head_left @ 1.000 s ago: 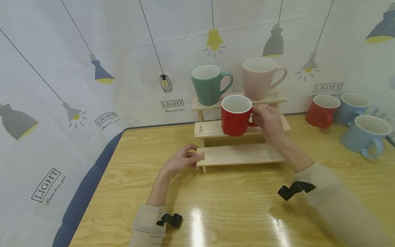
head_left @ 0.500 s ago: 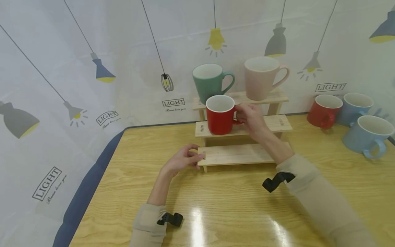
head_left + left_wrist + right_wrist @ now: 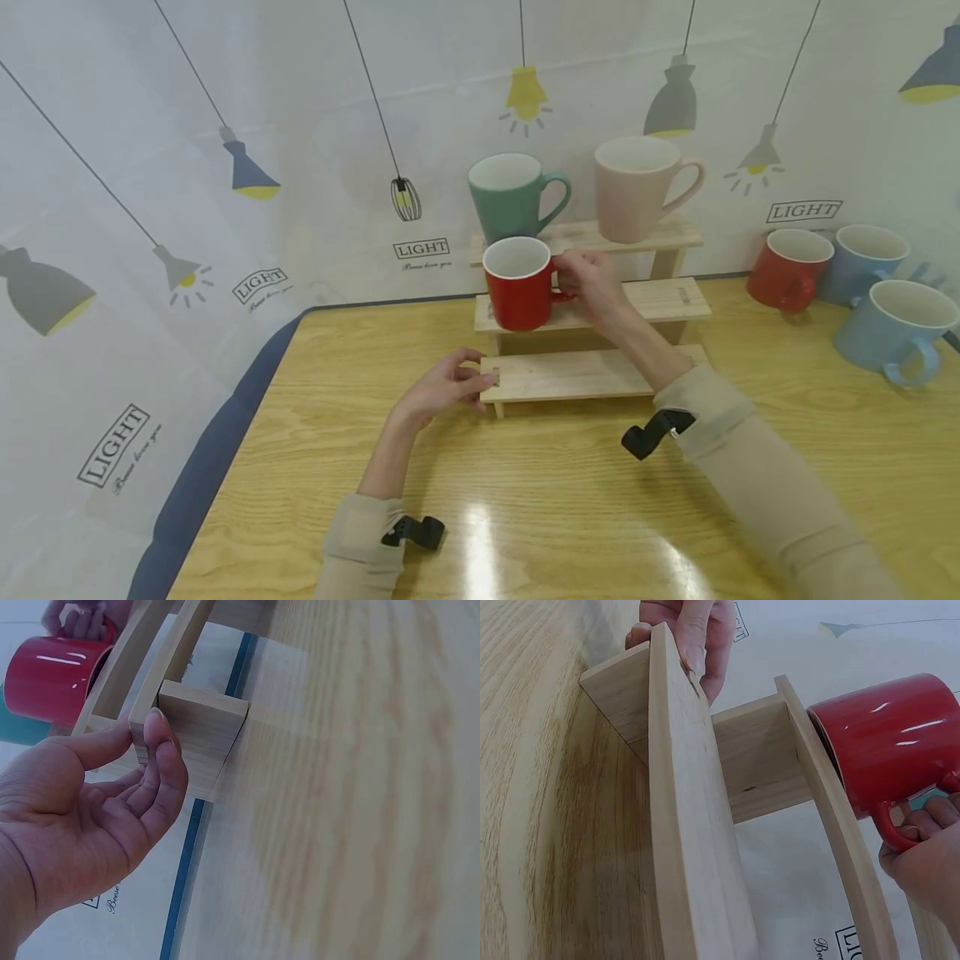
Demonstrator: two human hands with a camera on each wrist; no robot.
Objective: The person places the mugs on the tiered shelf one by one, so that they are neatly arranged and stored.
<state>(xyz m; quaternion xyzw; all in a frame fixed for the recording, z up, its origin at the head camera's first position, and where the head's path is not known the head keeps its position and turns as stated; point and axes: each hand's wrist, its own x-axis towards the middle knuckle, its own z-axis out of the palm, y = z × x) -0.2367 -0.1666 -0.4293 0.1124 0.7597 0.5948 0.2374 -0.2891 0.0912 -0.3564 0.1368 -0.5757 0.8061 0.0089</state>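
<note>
My right hand (image 3: pixel 596 287) grips the red mug (image 3: pixel 517 292) by its handle, with the fingers curled through it in the right wrist view. The mug stands upright at the left end of the middle step of a three-tier wooden rack (image 3: pixel 570 375); its base is at the board, though full contact is hard to tell. My left hand (image 3: pixel 442 387) pinches the left end of the lowest step, thumb on top and fingers (image 3: pixel 165 776) below. A green mug (image 3: pixel 502 200) and a pink mug (image 3: pixel 633 196) stand on the top step, handles to the right.
To the right on the wooden table (image 3: pixel 337 400) stand another red mug (image 3: pixel 783 271), a blue mug (image 3: pixel 862 258) partly behind it, and a light blue mug (image 3: pixel 888 329). A white printed sheet (image 3: pixel 322 150) hangs behind the rack.
My right hand has carried the red mug leftward along the middle step to its left end, lowering it slightly at the last. The left hand keeps its hold on the rack.
</note>
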